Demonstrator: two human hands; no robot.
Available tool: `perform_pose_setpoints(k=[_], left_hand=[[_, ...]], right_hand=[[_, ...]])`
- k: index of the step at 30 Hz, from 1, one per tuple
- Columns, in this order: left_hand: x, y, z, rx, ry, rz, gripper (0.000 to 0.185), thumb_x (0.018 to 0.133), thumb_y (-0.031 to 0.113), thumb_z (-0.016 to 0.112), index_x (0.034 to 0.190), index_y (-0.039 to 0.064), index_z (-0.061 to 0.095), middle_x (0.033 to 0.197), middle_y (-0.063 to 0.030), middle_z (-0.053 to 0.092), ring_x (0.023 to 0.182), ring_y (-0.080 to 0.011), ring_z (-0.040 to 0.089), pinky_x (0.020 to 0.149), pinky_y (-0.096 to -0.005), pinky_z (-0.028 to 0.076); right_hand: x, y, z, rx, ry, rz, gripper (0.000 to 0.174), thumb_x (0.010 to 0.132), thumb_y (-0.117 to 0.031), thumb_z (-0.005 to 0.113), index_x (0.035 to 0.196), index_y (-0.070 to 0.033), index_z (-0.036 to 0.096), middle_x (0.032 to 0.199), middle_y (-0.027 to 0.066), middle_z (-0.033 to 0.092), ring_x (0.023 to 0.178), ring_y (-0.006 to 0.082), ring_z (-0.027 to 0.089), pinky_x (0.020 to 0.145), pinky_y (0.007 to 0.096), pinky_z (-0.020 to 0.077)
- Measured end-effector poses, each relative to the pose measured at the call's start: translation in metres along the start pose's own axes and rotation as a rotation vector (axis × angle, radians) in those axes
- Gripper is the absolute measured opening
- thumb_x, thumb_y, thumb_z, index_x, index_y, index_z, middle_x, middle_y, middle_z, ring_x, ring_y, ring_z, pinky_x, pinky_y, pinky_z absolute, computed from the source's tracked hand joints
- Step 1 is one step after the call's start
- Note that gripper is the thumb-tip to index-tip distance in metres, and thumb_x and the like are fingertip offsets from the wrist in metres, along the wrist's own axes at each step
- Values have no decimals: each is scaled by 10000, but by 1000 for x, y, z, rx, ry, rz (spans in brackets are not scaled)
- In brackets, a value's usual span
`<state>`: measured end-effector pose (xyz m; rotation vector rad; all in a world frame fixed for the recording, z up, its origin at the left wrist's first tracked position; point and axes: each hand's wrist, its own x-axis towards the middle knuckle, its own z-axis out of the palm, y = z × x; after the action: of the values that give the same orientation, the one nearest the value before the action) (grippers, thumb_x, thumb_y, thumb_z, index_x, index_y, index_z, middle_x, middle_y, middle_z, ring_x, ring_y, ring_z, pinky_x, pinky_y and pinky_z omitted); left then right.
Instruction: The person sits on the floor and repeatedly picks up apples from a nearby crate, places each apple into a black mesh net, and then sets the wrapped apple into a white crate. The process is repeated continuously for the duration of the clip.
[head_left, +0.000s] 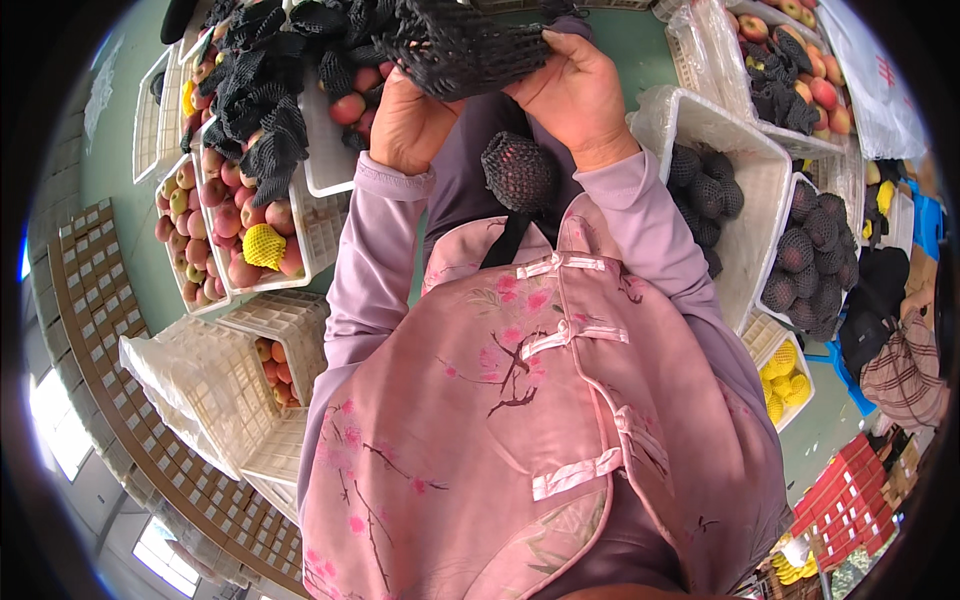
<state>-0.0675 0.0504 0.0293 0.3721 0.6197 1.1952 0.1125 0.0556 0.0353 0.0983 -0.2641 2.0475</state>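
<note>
My left hand (414, 120) and my right hand (576, 97) both grip black foam net sleeving (469, 64) at the top of the view. The netting is stretched between them, and I cannot tell whether a fruit is inside it. An apple in a black foam net (517, 172) rests at my lap, below and between the hands. Left of my left hand, a white crate holds red apples (347, 109) with black nets among them. A heap of loose black foam nets (259, 97) lies over the apples in the crates further left.
Black-netted fruit fills part of a lined white crate (705, 187) and a second crate (814, 255) at right. Yellow-netted fruit (784, 382) sits below them. Plastic crates (247, 367) lie at left, near stacked cardboard boxes (112, 300). Another person (904, 367) is at far right.
</note>
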Motion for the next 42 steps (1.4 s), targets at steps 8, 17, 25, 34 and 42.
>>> perform_pose_setpoints(k=[8, 17, 25, 34, 42], left_hand=[[19, -29, -25, -93, -453, -9, 296, 937, 198, 486, 1158, 4, 519, 1094, -133, 597, 1001, -247, 573, 878, -355, 483], [-79, -80, -31, 2160, -152, 283, 987, 503, 391, 837, 1279, -30, 395, 1262, -184, 469, 1241, -344, 398, 1083, -454, 244], [-56, -97, -22, 1099, -16, 24, 828, 569, 164, 760, 1273, -26, 368, 1210, -151, 508, 1130, -269, 510, 995, -385, 394], [19, -75, 38, 900, -84, 194, 802, 641, 74, 756, 1300, -43, 315, 1137, -134, 518, 1013, -191, 539, 907, -295, 441], [28, -106, 28, 1031, 135, 293, 1001, 563, 193, 871, 1316, -70, 267, 1177, -169, 489, 1041, -224, 521, 913, -315, 433]], right_hand=[[-22, 30, 33, 523, -180, 315, 366, 949, -230, 492, 1216, 19, 507, 1161, 126, 608, 1060, 215, 594, 932, 380, 471], [-77, -35, 3, -1461, 301, -163, 186, 831, -44, 641, 1006, 20, 645, 961, 46, 662, 859, 126, 600, 800, 269, 477], [-101, -23, -25, -1877, 153, -376, 298, 779, -33, 671, 1066, 23, 617, 1071, 83, 646, 970, 184, 599, 888, 306, 451], [-71, -41, -33, -1805, 390, -677, 302, 756, -10, 641, 1056, 12, 623, 1056, 159, 639, 969, 319, 608, 872, 353, 466], [-83, -34, -48, -1877, 431, -650, 197, 788, 25, 560, 968, 11, 638, 961, 168, 648, 903, 317, 622, 821, 360, 485]])
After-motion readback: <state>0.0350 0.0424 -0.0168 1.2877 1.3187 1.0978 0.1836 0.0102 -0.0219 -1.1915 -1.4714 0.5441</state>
